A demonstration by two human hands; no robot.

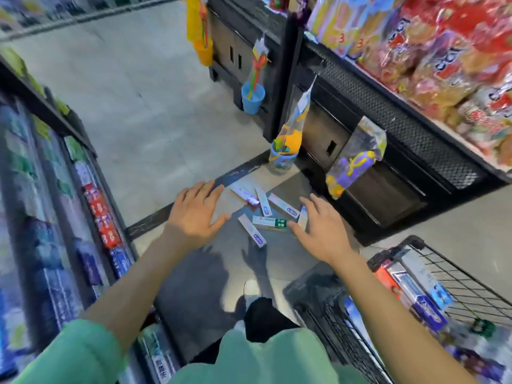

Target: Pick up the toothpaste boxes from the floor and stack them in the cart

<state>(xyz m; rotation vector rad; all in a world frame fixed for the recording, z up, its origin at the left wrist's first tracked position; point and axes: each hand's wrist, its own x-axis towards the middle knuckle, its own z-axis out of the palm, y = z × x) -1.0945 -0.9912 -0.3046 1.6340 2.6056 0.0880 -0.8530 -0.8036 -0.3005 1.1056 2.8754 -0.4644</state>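
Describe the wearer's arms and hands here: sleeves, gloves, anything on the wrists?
Both hands, left and right, are bare, with no gloves; no rings, watch or bands show. The forearms are uncovered. Loose mint-green sleeves are pushed up and bunch near the elbows at the bottom of the frame, matching the green top. No markings or cables are visible.

Open floor (144,112) fills the upper left and centre of the frame, hemmed by a shelf rack (69,217) at left, a dark shelf base (388,167) with hanging toy bags (288,139) at right, and a wire cart (443,275) at lower right.
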